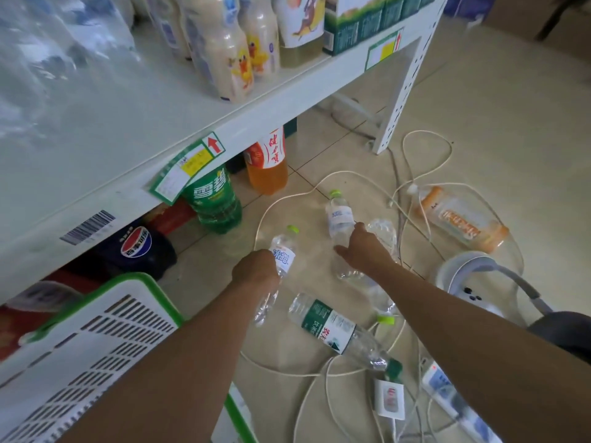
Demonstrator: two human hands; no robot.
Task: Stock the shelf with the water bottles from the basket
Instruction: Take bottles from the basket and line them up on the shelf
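Lying nearest on the floor (479, 107), a green-labelled water bottle (329, 327) pointed its dark cap toward the person's right. The white basket (137, 276) stood just to its left, its inside out of sight. Beyond, the left hand (256, 271) gripped a lime-capped water bottle (284, 254) round its middle, fingers curled about it. Its long axis ran away from the person, cap farthest. The right hand (364, 247) lay on a second lime-capped bottle (340, 217), likewise cap-away. The thumb reached across its body, but the other fingers were hidden behind it, so I could not tell whether they were clamped. Farther off and higher, the shelf (134, 100) lay up and to the left, nearer the left hand. Blurred clear plastic wrap (48, 59) covered its far corner.
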